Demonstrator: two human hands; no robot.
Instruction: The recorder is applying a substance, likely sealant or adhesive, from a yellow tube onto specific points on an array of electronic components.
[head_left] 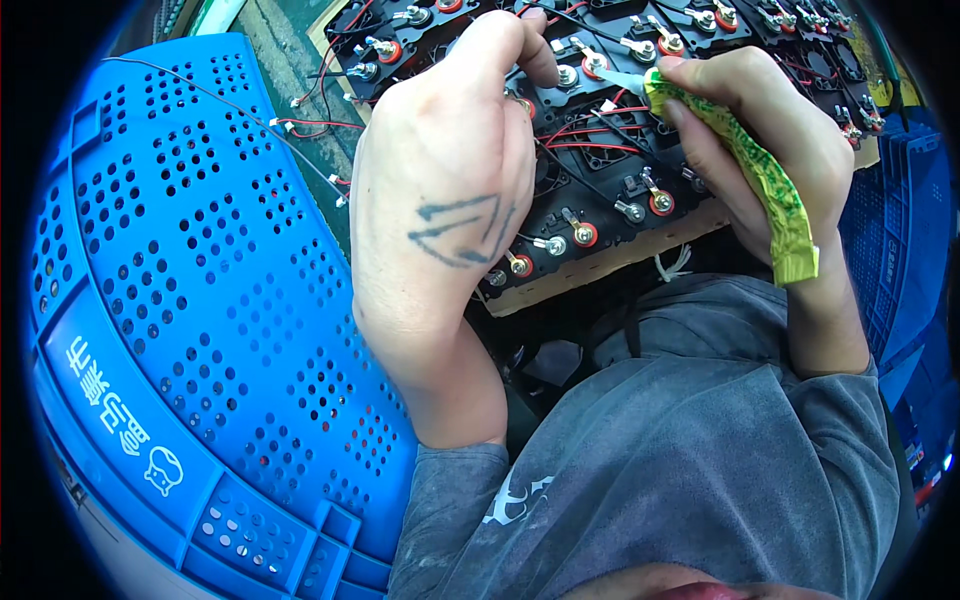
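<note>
My left hand (445,170) reaches over the rows of black fan-like units (545,255), its fingers bent and its back toward me. Whatever lies between those fingers is hidden or too small to name. My right hand (795,130) grips a flattened yellow-green squeeze tube (765,175) with a pale nozzle (625,82). The nozzle's tip points left, at a metal terminal with a red ring (594,65), close to my left fingertips. I cannot tell whether it touches. Red and black wires (590,145) run between the units.
A large blue perforated plastic crate (290,390) stands at the left, with a thin grey wire (240,107) over it. Small white connectors (290,125) hang off the units' left side. A cardboard edge (610,265) lies under the units. More blue crates (890,250) stand at the right.
</note>
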